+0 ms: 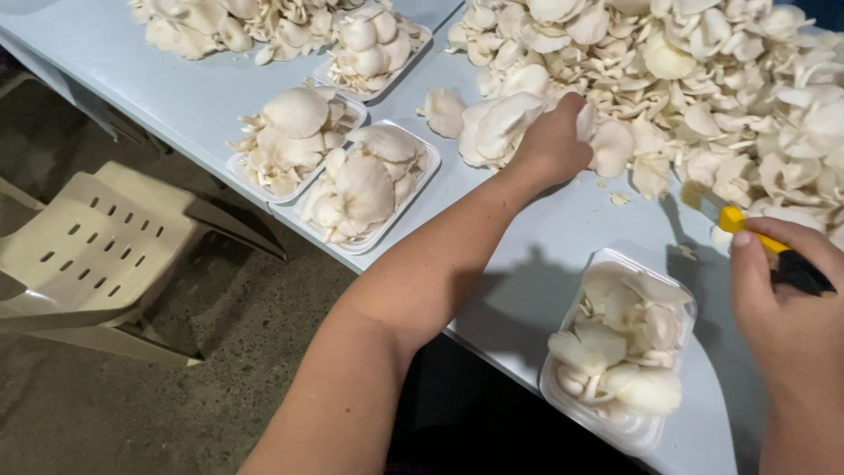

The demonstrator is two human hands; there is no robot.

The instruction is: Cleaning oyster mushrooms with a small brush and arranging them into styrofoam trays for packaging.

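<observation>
- Reaching across a pale blue table, the left hand closes around a cluster of white oyster mushrooms at the near edge of a large loose heap.
- The right hand is wrapped around a yellow and black utility knife, blade pointing toward the heap; the blade tip is hard to make out.
- A clear tray, partly filled with mushrooms, sits just in front of the right hand.
- Three filled trays lie farther left, near the table edge.
- Doing this well probably means lifting the cluster gently by its base, keeping the caps whole and the blade well apart from the fingers.
</observation>
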